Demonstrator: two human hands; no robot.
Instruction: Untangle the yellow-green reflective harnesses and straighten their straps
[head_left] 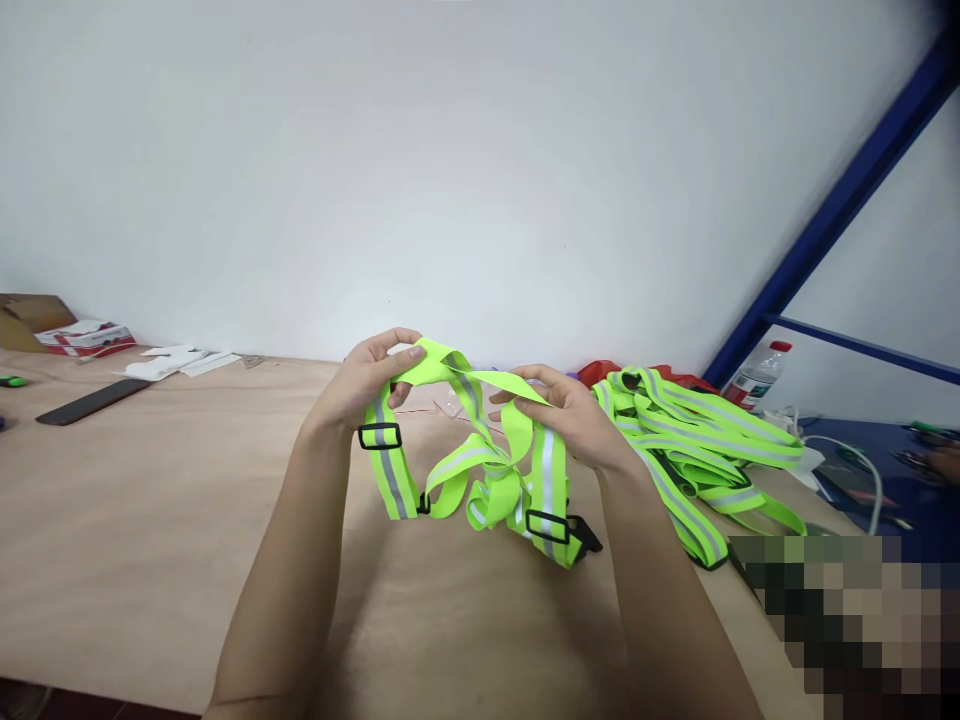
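Note:
Above the table, both hands hold up a neon yellow-green reflective harness [547,480] with grey stripes, black slide buckles and a black clip. My left hand [382,368] pinches its upper left strap between thumb and fingers. On the other side, my right hand [562,408] grips the upper right strap, with the fingers partly behind the webbing. A strap runs between the two hands, and the rest dangles in loops and twists below. Beside my right forearm lies a heap of similar reflective straps [682,430].
A clear bottle with a red cap [757,375] stands behind the heap, near a blue metal frame [825,220]. To the left are a dark flat bar [91,400], white paper pieces [169,362] and a cardboard box [30,318]. A white cable [874,475] curves at right.

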